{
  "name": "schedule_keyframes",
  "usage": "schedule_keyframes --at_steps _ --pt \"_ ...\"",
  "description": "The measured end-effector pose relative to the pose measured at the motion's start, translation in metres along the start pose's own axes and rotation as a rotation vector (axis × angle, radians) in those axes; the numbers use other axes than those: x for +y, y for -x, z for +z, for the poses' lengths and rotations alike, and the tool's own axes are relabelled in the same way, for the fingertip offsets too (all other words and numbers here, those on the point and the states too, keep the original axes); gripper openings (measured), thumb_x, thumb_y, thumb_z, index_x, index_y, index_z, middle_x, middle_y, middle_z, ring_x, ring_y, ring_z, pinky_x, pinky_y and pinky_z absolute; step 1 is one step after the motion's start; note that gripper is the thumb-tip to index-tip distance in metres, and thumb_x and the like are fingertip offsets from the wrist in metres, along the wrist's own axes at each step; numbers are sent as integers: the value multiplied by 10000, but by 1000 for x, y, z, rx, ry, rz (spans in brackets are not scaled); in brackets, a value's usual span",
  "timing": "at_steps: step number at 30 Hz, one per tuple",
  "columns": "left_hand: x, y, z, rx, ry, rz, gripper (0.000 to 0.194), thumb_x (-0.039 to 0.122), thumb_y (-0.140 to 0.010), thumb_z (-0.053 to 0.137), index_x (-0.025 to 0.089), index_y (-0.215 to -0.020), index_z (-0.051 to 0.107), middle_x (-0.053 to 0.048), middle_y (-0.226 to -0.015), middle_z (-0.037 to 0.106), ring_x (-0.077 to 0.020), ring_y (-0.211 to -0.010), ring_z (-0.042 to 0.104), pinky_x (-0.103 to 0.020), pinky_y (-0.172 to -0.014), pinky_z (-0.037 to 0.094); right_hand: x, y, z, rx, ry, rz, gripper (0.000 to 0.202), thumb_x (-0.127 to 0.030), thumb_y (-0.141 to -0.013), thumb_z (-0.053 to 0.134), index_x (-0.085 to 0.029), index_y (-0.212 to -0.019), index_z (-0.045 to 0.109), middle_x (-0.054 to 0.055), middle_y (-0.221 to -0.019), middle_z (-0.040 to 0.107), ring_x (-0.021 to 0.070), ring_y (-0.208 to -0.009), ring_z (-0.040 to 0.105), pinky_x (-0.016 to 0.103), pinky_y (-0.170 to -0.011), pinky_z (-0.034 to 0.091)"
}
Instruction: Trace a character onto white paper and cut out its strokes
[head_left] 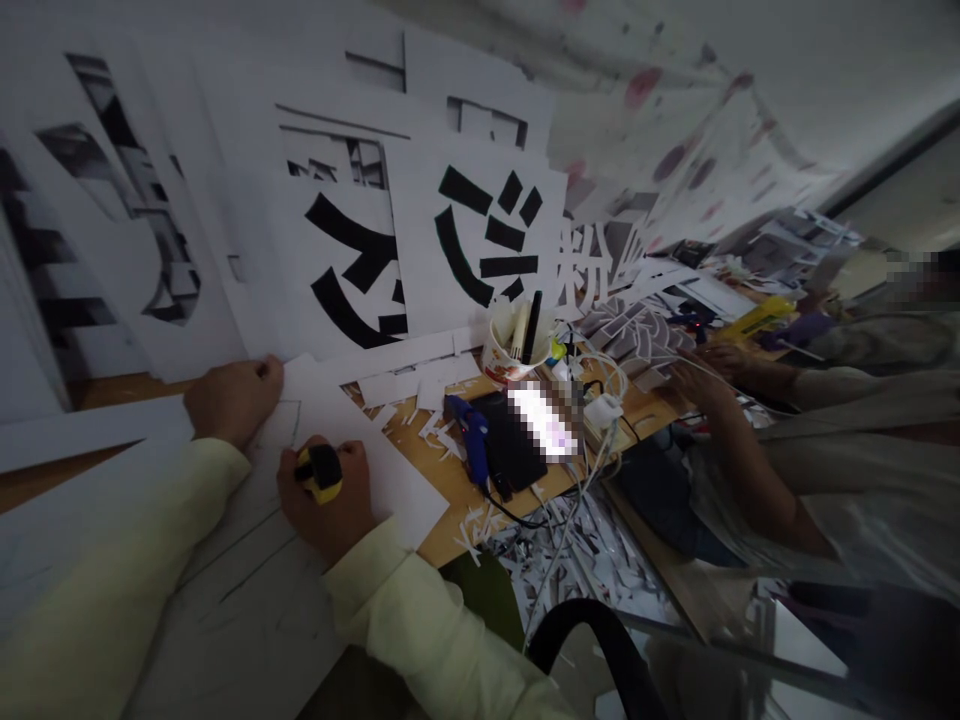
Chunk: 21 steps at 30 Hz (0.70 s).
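My right hand is closed round a yellow-and-black utility knife, seen from the end of its handle, so the blade is hidden. Below it lies a large white board with drawn dark lines. My left hand rests at the far edge of the same board, its fingers curled in. What those fingers hold, if anything, does not show. A few lines run across the board between and below my two hands.
Cut-out white boards with black characters lean at the back. A paper cup of pens, a blue glue gun, a lit phone and cables stand to the right. Scraps lie below; a co-worker's hands work further right.
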<state>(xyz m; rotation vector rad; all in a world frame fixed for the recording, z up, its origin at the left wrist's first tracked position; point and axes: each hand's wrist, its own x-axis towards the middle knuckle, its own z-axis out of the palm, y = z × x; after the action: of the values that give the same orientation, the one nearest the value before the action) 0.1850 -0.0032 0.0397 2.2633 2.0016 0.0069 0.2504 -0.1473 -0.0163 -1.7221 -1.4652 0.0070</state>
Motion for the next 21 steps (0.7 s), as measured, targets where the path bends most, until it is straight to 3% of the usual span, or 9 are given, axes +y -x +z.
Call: schedule_keyframes --at_steps 6,14,21 --pt "1 -1 3 1 -12 14 651 465 -955 187 136 -1080 735 -177 -1115 736 -373 -992 666 -366 -683 458 1 -1 1 -95 72 -13 281 -189 -863 600 -248 -619 475 -20 -558 619 153 -510 595 382 -700 479" --pt "1 -10 10 11 68 -85 611 467 -940 276 123 -1071 764 -228 -1123 724 -407 -1056 660 -445 -784 500 14 1 14 -137 85 -108 291 -177 -875 595 -278 -619 500 -10 -602 621 160 -512 563 410 -726 440" --pt "1 -8 10 34 60 -83 602 461 -954 288 113 -1071 765 -232 -1097 729 -384 -1007 674 -431 -756 505 15 2 18 -168 10 -43 174 -192 -877 584 -253 -717 555 -30 -603 612 154 -547 585 394 -786 413"
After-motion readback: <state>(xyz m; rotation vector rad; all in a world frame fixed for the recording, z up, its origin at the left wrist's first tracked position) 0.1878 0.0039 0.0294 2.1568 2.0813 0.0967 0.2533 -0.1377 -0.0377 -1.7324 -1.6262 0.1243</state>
